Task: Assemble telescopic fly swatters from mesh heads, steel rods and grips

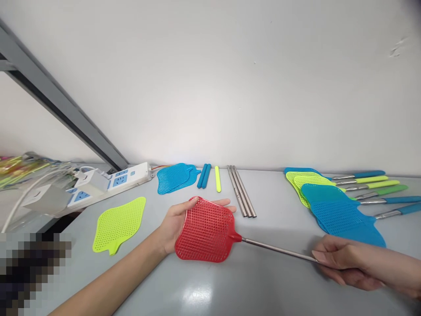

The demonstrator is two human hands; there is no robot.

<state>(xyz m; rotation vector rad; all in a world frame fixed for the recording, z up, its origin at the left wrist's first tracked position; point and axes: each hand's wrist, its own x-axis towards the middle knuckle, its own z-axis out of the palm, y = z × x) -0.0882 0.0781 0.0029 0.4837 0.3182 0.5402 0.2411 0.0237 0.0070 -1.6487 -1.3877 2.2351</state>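
Note:
My left hand [176,221] lies palm up under the red mesh head of a fly swatter [205,230], thumb over its top edge and fingers showing behind it. A thin metal rod [276,249] runs from the red head to the right. My right hand [348,263] is closed round the rod's far end, low at the right of the grey table [250,281].
A loose lime swatter head [120,224] lies left, a blue one [176,177] behind. Two blue grips [204,175], a lime grip [217,178] and bare metal rods [241,195] lie at the back. Several finished swatters [338,206] are stacked right. A power strip [112,180] sits far left.

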